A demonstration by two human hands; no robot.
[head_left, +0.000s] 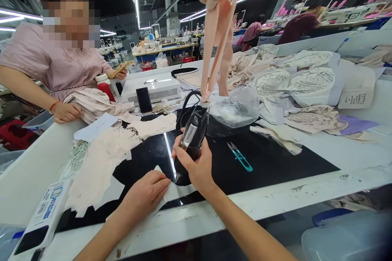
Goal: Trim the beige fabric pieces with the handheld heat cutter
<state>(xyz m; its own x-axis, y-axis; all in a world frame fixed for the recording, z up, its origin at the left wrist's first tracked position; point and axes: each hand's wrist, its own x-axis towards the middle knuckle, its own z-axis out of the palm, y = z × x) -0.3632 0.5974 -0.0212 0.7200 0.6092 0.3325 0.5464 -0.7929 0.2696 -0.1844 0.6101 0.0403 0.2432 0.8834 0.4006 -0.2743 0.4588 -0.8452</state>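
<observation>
My right hand [196,161] is closed around a black corded hand tool [194,132] with a metal plate on its side. The tool's lower end points down at the black work mat [260,163], close to a small white piece of fabric [174,191]. Peach cloth straps [216,45] run up from its top end. My left hand [147,195] lies flat on the white piece, fingers stretched out together, just left of the tool's tip. Turquoise thread snips [240,157] rest on the mat to the right.
Pale fabric pieces [101,159] and green cord [79,155] lie at left. Behind the mat stand a phone [143,100], a white metal box [156,87] and a clear plastic bag [235,108]. Lace cup pieces [309,79] cover the right side. Across the left edge stands a person [58,61].
</observation>
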